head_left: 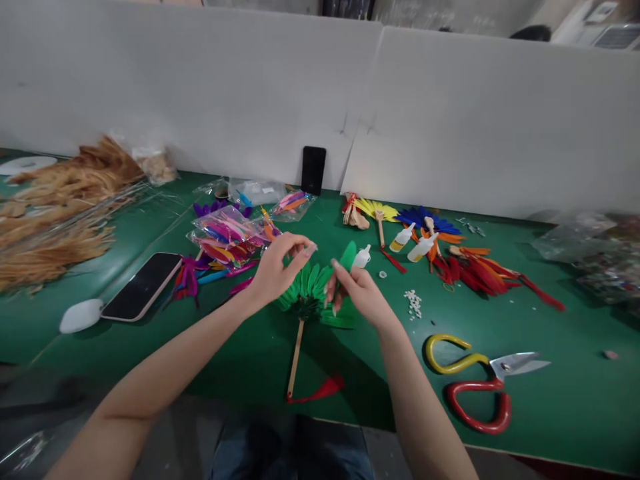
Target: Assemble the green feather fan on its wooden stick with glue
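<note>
A green feather fan (305, 287) lies on the green table in front of me, its wooden handle (296, 360) pointing toward me with a red tassel (325, 388) at the end. Over the fan's right side, my right hand (361, 293) pinches a loose green feather (349, 255) that stands up between thumb and fingers. My left hand (280, 267) hovers above the fan's upper left, thumb and fingertips drawn together; whatever they hold, if anything, is too small to make out. Just behind my right hand is a small white glue bottle (362, 257).
Scissors (493, 373) with yellow and red handles lie at right, near small white beads (413, 304). Two glue bottles (423, 247) and yellow and blue feather fans (433, 220) sit behind. Bagged feathers (227, 233), a phone (144, 287) and brown plumes (65, 207) occupy the left.
</note>
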A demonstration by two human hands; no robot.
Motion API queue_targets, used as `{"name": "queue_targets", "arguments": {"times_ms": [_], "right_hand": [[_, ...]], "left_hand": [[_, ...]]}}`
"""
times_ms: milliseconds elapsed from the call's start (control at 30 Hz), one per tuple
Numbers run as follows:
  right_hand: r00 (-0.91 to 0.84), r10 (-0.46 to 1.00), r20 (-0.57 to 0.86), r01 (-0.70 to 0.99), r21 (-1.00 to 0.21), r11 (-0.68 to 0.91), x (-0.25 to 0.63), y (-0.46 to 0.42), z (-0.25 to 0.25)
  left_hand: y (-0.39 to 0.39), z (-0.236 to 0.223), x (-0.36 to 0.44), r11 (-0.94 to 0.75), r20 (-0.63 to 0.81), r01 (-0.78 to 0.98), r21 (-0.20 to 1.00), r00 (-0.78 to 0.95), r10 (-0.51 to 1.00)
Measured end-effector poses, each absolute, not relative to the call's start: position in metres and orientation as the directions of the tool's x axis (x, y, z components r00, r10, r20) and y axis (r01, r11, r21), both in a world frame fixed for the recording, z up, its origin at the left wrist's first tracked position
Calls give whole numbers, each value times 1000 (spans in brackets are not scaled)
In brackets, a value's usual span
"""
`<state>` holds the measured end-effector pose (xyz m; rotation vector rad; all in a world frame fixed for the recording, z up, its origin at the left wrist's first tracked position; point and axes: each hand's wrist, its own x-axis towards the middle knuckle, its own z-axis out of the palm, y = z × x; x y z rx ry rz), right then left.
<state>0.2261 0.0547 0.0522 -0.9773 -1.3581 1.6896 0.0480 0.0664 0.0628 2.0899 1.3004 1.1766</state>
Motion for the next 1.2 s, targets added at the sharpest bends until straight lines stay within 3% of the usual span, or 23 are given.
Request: {"name": "queue_targets", "arguments": {"times_ms": [67,133,233,433,533,633,700,867,1000,1100,1200], "right_hand": [[-539,828,-151,16,-986,-169,222,48,48],[-602,777,-185,87,-982,-166,216,40,44],[-595,778,-203,150,-979,-141,211,31,42],[-633,743,-217,120,-976,-184,207,26,43],[-526,837,-147,290,-957,14,203,26,39],[-344,938,31,584,-776,240,199,27,32],[-300,949,96,666,-691,280,197,28,26],[-288,954,84,549,-802,236,192,27,19],[-259,955,144,426,-870,246,199,27,27],[-87,960,267,342,-897,281,211,31,36],[147,918,369,269,-908,322,221,37,44]], "left_hand": [[73,67,50,-402,246,450,797,365,898],[74,66,52,-365,143,395,843,489,860],[71,60,49,-250,60,353,902,470,881],[70,55,22,33,-129,216,976,448,885],[74,55,14,43,-138,219,975,437,889],[77,56,14,2,-136,336,942,373,918],[78,56,16,-27,-133,405,914,362,923],[77,52,18,-39,-113,375,926,375,920],[85,48,6,-19,-17,227,974,153,988],[96,44,-9,19,-11,124,992,-66,998],[101,41,-14,71,-61,110,991,-91,994]]}}
